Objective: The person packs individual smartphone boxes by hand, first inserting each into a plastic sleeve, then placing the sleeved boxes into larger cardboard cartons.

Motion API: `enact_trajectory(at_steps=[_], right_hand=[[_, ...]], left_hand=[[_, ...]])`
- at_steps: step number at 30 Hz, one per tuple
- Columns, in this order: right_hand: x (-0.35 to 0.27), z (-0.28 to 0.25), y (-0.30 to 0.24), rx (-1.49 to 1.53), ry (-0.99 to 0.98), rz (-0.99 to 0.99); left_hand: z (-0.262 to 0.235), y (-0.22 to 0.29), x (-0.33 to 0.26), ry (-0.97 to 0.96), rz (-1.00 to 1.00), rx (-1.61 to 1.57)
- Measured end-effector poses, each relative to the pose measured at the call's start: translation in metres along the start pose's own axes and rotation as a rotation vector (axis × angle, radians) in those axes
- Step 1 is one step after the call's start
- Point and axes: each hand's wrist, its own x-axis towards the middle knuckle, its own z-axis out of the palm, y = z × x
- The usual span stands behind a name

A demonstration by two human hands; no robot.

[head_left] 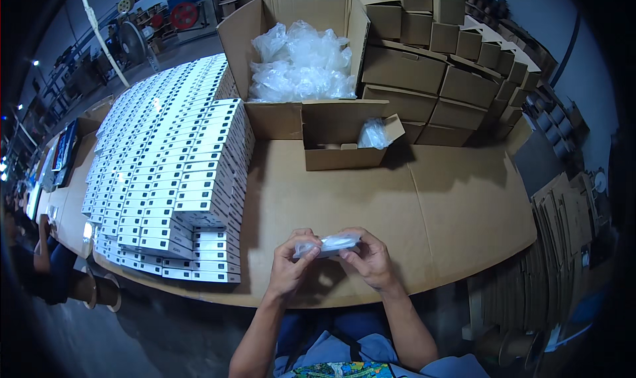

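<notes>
Between both hands, above the near edge of the cardboard-covered table (344,206), is a small clear plastic bag (328,244) with something whitish inside that I cannot make out. My left hand (291,259) pinches its left end between thumb and fingers. Its right end is gripped by my right hand (369,257), thumb on the near side. Farther off stands a small open cardboard box (341,159), a clear plastic bag (374,134) at its right side. To the left of my hands rises a large stack of white boxes (159,173).
A large open carton (295,14) full of clear plastic bags (301,63) stands at the back. Brown cardboard boxes (404,70) are piled at the back right. Flattened cardboard (556,245) leans beyond the table's right edge. Another person's arm (43,245) shows at far left.
</notes>
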Motion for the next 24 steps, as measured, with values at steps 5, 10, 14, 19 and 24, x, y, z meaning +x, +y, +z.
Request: enact_trajectory(at_steps=[5,10,14,19,24], right_hand=[[0.005,-0.003,-0.003,-0.124,-0.027,-0.139],[0.009,-0.009,0.007,0.047,-0.021,-0.051],[0.015,-0.004,0.008,0.149,0.128,-0.072],[0.014,-0.003,-0.023,-0.061,-0.025,-0.242],[0.022,-0.017,-0.036,-0.538,-0.305,-0.093]], left_hand=[[0.002,-0.005,0.001,0.071,0.018,-0.209],[0.003,-0.003,0.002,0.151,0.023,0.001],[0.010,0.000,0.004,0.219,-0.075,0.069],[0.005,-0.001,0.007,0.240,-0.105,-0.102],[0.003,0.010,0.005,0.210,-0.219,-0.088]])
